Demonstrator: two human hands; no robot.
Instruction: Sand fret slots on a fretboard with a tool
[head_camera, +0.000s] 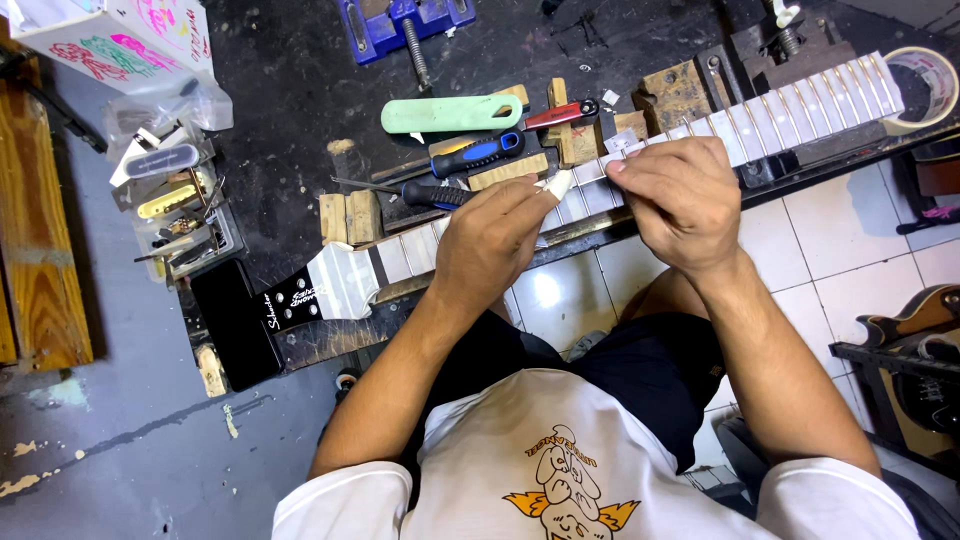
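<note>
Guitar neck (600, 190) lies across table (290, 90) edge. Left hand (490, 240) pinches a strip of white tape (558, 184); right hand (680, 190) pinches its other end. Risk: tape wrinkles or sticks crooked if tension slips.

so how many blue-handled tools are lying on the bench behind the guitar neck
2. One blue-and-black handled tool lies just below the green handle; a second lies nearer the guitar neck, beside the left hand. The hands may hide others.
</note>
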